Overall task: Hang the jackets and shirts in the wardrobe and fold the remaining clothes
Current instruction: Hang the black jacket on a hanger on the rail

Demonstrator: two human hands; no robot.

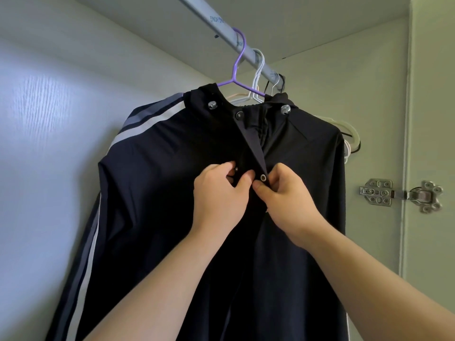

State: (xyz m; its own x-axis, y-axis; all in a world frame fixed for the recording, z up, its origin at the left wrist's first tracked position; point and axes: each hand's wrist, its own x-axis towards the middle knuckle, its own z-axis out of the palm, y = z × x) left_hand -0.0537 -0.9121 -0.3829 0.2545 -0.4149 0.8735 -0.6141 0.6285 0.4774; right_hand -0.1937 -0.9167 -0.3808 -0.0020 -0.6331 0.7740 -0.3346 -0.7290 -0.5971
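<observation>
Jacket hangs on a purple hanger. The left hand fingers pinch the stud edge; the right hand fingers pinch the socket flap just beside it.

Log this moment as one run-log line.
step: fastening front | jacket: on purple hanger, on rail | left hand: pinches edge by stud | right hand: pinches flap by socket | stud, socket: apart

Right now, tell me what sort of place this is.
Probably the inside of a wardrobe: a metal hanging rail runs overhead, a purple hanger and others hook over it, a dark striped jacket hangs there, and a cabinet door hinge sits on the side panel.
</observation>
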